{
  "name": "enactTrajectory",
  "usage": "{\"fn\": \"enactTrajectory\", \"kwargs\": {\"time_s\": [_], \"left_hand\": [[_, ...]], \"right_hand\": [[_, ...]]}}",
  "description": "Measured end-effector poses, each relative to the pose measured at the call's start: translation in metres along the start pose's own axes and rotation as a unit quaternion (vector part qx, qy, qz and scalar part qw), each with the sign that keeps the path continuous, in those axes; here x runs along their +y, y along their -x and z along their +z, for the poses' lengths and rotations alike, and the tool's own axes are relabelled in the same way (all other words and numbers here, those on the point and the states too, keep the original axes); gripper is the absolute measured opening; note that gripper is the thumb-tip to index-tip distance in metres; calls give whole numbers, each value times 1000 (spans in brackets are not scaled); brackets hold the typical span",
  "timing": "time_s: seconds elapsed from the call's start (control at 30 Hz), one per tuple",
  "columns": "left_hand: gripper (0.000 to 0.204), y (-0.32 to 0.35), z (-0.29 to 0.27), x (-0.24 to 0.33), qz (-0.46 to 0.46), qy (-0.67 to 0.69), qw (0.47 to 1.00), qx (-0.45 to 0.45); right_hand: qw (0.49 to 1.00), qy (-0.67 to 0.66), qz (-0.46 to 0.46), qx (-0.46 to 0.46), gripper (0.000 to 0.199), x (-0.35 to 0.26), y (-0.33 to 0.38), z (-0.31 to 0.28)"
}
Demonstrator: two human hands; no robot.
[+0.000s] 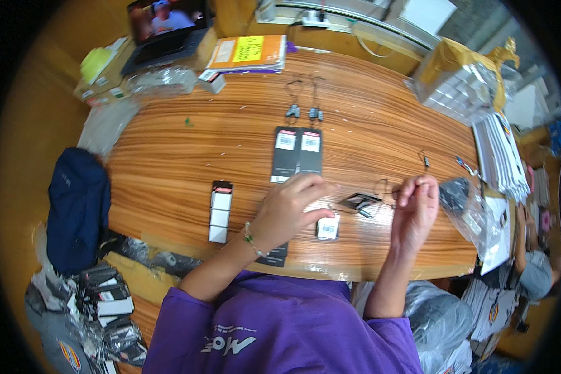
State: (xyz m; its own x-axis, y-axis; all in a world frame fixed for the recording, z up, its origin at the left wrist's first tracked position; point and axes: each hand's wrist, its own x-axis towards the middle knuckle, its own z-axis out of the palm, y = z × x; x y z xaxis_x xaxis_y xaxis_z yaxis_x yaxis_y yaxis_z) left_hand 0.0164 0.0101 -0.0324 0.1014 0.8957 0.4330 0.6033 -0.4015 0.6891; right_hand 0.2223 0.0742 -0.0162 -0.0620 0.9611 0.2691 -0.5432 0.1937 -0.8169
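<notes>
My left hand is over the front middle of the table, fingers apart, with nothing visible in it. Beneath it are dark hang tags, partly hidden by the hand and wrist. Close to its thumb lies a small tag with a white label. To the right, my right hand is closed in a pinch, and a thin dark cord runs to its fingers from a tilted dark hang tag. Farther back, two dark hang tags lie side by side, their cords stretched away.
A stack of white-labelled tags lies left of my left hand. A plastic bag of dark cords and a paper pile line the right edge. A taped box, folders and a screen stand farther back. Another person is at far right.
</notes>
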Motion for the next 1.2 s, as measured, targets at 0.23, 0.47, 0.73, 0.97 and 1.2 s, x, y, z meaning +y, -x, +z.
{"fn": "enactTrajectory", "kwargs": {"time_s": [0.23,0.47,0.73,0.97,1.2], "left_hand": [[36,59,-97,-59,-227,-88,967,75],[48,86,-101,-86,-330,-26,944,-3],[32,80,-102,-74,-271,-46,958,82],[25,6,-79,5,-252,230,938,61],[15,-41,4,20,-142,240,960,28]], "right_hand": [[997,68,13,16,23,2,8,-18],[988,151,31,17,18,0,9,-27],[988,148,-22,25,9,-8,7,-24],[967,251,-38,-2,11,-15,8,-3],[912,396,-93,-60,19,-7,15,28]]}}
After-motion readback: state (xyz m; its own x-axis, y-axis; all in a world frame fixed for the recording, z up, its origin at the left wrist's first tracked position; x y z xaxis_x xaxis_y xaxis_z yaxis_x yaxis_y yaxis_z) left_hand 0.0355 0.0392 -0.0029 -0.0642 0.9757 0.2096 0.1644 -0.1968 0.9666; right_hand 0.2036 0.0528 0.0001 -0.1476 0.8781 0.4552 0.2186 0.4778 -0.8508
